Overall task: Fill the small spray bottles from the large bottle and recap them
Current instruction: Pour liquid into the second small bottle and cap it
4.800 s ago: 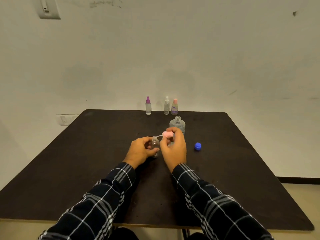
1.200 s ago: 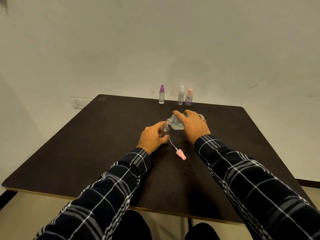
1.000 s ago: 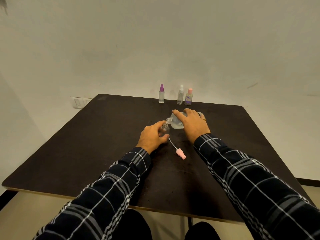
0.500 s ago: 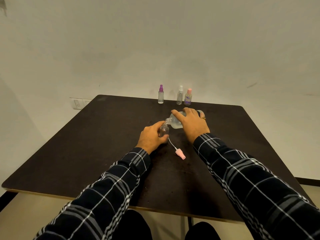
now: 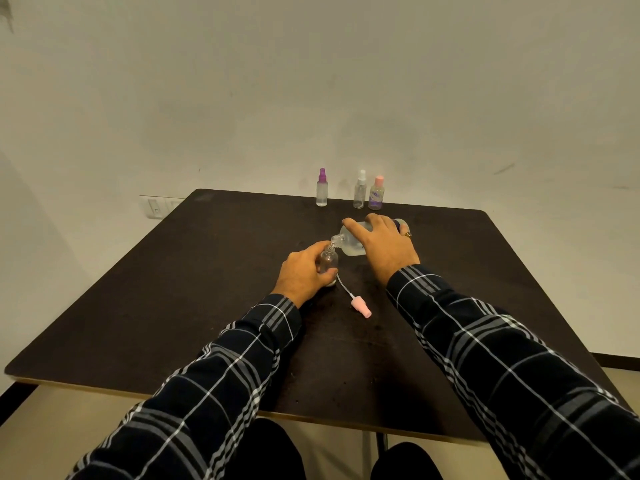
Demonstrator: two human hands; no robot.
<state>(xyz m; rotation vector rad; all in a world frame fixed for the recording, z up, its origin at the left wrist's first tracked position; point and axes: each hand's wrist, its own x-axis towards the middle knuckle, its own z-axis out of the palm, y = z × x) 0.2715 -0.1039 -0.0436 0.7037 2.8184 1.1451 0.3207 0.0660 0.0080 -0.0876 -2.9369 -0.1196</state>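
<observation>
sleeves: dark plaid, coming in from the lower left and lower right corners of the frame.
table (image 5: 145,306): dark top that fills the lower half of the frame.
pink spray cap (image 5: 361,309): off its bottle, lying on its side just below centre. Its thin dip tube runs up and left toward the small bottle (image 5: 328,262).
left hand (image 5: 304,273): at centre, fingers curled round the small bottle, steadying it upright on the table.
small bottle, detail: clear with an open neck. The fill level is too faint to read.
right hand (image 5: 385,249): just right of centre, wrapped over the large bottle (image 5: 352,243) and gripping it.
large bottle, detail: clear, tipped close to level. Its mouth points left and meets the small bottle's neck.
purple-capped bottle (image 5: 321,189): upright at the table's far edge, upper centre of the frame, capped.
white-capped bottle (image 5: 360,190): just right of the purple-capped bottle, upright, capped.
pink-capped bottle (image 5: 376,194): beside the white-capped bottle, upright, capped.
progress: the pour into one small bottle appears to be under way. That bottle has yet to be recapped with the pink spray cap. Whether the three far bottles are already filled cannot be told.
</observation>
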